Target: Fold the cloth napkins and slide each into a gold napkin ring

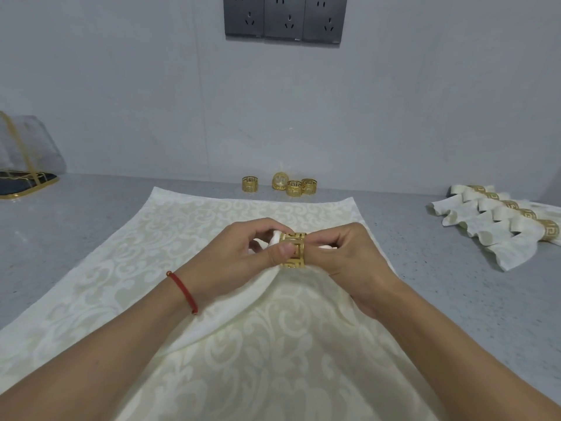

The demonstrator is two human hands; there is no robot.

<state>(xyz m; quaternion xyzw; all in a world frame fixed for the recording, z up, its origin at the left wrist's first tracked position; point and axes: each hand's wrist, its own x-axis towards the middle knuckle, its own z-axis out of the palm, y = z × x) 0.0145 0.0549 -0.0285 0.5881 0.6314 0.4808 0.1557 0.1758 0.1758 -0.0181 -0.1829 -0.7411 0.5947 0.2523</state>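
1. The left hand (239, 253) has its fingers (280, 250) curled, thumb pressed on the front of a gold cut-out metal napkin ring with a Greek-key pattern (293, 250), pinching the ring together with a white tuft of cloth.
2. The right hand (349, 262) is curled tight at the ring's 3 o'clock side, its fingers clamped on gathered cloth just beside the ring.
3. The cream damask cloth napkin with a woven scroll pattern (230, 344) lies spread on the grey speckled desk (76, 238); its middle is drawn up into a peak that enters the ring at the centre of the view.
4. The napkin's far edge runs near the desk's back edge; bare desk shows at 9 o'clock and between the napkin and the things at 3 o'clock.
5. Four loose gold napkin rings (294, 187) stand at 12 o'clock by the pale wall, one tilted on its side, three touching.
6. A row of finished ringed cream napkins (498, 226) lies overlapping at 2 o'clock.
7. A gold-framed dark tray with a grey bundle (27, 177) sits at 10 o'clock.
8. A thin red cord bracelet (183, 291) circles the left wrist.
9. Three dark grey wall sockets (285, 18) sit at the top.
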